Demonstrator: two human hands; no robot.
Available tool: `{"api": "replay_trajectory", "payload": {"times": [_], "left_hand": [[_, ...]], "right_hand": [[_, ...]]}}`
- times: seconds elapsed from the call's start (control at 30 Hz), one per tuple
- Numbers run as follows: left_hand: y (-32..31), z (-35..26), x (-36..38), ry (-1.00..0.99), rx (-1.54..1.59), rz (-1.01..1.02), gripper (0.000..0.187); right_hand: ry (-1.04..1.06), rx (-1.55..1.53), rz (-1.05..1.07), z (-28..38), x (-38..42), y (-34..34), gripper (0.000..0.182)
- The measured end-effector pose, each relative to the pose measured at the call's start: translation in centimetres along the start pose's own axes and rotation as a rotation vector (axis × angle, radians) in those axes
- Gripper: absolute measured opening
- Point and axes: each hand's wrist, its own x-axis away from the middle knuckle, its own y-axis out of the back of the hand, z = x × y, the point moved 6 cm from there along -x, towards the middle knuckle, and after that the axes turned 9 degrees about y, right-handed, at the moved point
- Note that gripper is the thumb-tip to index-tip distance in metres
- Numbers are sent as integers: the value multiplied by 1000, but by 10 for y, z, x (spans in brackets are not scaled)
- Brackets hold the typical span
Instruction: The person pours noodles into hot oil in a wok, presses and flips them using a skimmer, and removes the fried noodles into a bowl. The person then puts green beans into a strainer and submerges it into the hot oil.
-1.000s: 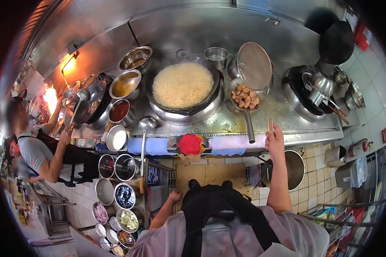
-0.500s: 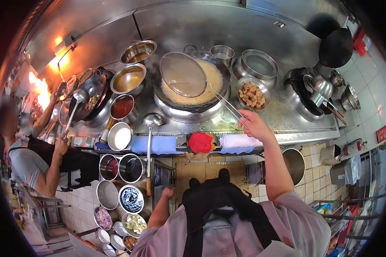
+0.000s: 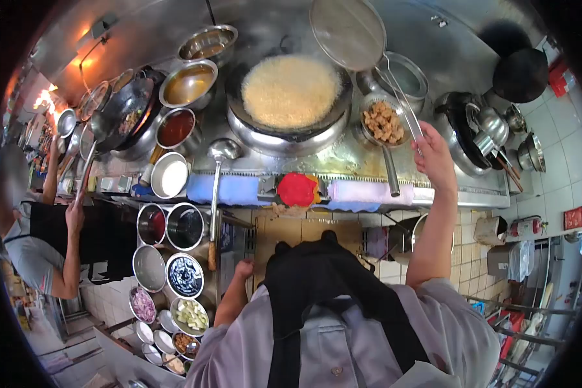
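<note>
Right hand [image 3: 434, 157]: clenched round the long metal handle of a round mesh strainer [image 3: 348, 33], its disc raised near the back wall, up and to the right of the wok of foaming liquid [image 3: 291, 92] as seen; left hand [image 3: 244, 269]: loosely curled shut, low beside the apron [image 3: 333, 271], nothing visible in it. Below the raised handle: one perforated scoop [image 3: 389, 169] of browned, chunky pieces [image 3: 383, 121], its handle reaching over the front edge of the counter [image 3: 265, 163]. Behind that scoop: one lidless metal pot [image 3: 404, 74]. Left of the wok, in a row: bowl of amber liquid [image 3: 189, 85], pot of red sauce [image 3: 176, 128], pot of white contents [image 3: 170, 176]. Beside these: one ladle [image 3: 224, 149], bowl on the counter, wooden grip hanging past the edge. At the front rail: blue towel [image 3: 223, 189], red cloth [image 3: 297, 189], pink towel [image 3: 362, 192]. Far left: a co-worker [image 3: 35, 239], one hand on a second ladle [image 3: 86, 169] at another wok [image 3: 132, 116]
</note>
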Motion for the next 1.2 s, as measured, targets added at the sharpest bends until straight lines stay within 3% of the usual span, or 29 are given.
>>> {"api": "replay_trajectory", "payload": {"times": [0.1,0.2,0.3,0.4,0.5,0.57,0.63,0.7,0.8,0.83,0.9,0.93,1.0,1.1,1.2], "left_hand": [[0,-9,3,17,-23,67,33],[11,-25,-8,-85,23,-112,33],[9,-56,13,39,91,-33,32],[8,-86,10,-125,-73,-134,29],[7,-127,40,-46,13,23,27],[6,-139,44,-76,277,29,28],[-1,-135,43,-58,409,44,29],[-9,-117,41,-30,539,50,31],[-17,-78,32,-84,115,-123,29],[-21,-60,27,-136,-29,-202,29],[-33,-25,28,79,28,-21,26],[-32,-26,35,79,28,-22,26],[-27,-20,58,246,403,81,22],[-7,-40,78,235,444,-16,19],[-8,-36,50,162,555,-36,18]], "right_hand": [[-23,27,19,-7,6,-14,29],[-8,61,84,-25,4,-25,30],[-58,7,214,-30,-3,-49,30],[-107,59,294,-55,-24,-62,30],[-85,174,413,-69,-47,-59,30],[297,476,359,-43,-55,-37,32],[243,569,232,-15,-51,-6,33],[189,446,146,-6,-55,23,33],[126,436,63,14,-57,29,34],[130,436,67,15,-60,27,34],[85,278,93,9,-64,16,34],[85,277,94,7,-67,9,34],[88,187,203,0,-71,-17,33],[65,161,275,-14,-81,-53,32],[43,205,424,-28,-93,-83,31]]}}
